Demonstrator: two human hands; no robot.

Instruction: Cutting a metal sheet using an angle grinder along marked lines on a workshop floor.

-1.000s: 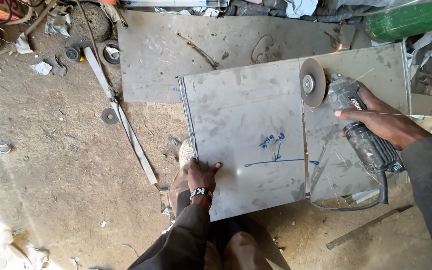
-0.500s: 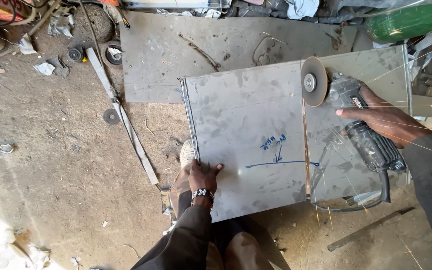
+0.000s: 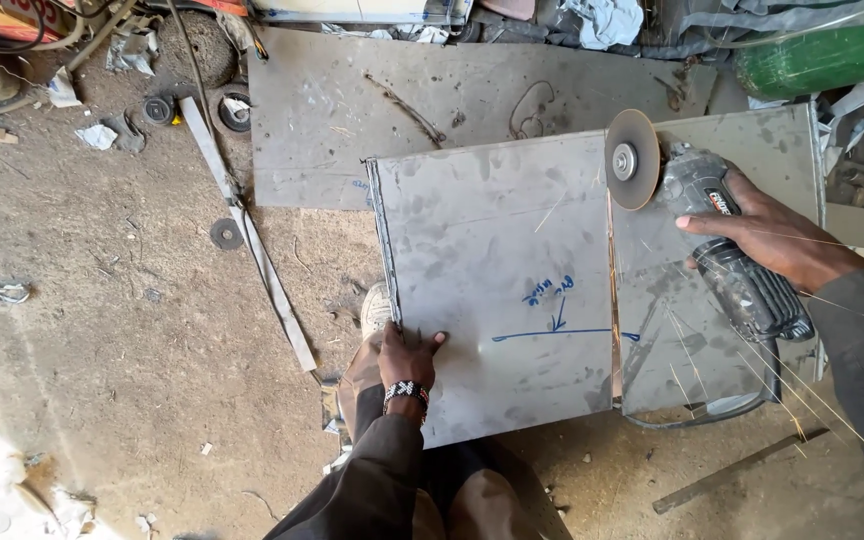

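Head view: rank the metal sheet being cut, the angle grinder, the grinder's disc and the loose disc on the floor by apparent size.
1. metal sheet
2. angle grinder
3. grinder's disc
4. loose disc, clearly the smallest, though it lies slightly farther from the camera.

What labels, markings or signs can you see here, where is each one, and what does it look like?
Handwritten marking: blue ink scribble with an arrow and a long line, on the grey metal sheet.
Label: small red and white strip on the grey angle grinder in the right hand.
Sign: top left corner, white with red characters, mostly cut off.
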